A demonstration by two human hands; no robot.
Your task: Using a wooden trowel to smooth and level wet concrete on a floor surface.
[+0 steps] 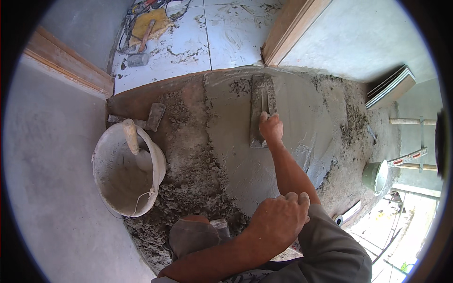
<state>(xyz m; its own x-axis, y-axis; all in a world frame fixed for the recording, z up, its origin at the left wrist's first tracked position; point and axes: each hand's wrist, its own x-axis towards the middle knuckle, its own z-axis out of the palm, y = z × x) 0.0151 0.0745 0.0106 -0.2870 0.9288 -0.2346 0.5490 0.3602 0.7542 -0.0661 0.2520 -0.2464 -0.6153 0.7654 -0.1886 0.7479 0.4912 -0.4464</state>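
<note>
My right hand is closed round the handle of a rectangular plastering trowel. The trowel's long blade lies flat on a smooth grey layer of wet mortar. Closer to me, my left hand is curled into a fist, overlapping my right forearm in the view. Its palm side is hidden, so I cannot see whether it holds anything. On the left stands a white bucket with some grey mix inside. A small tool with a pale handle leans in it.
Rough, crumbly mortar borders the smooth patch. A mallet-like tool lies behind the bucket. White floor tiles at the far side carry another mallet and cables. On the right are stacked tiles, a green bucket and a spirit level.
</note>
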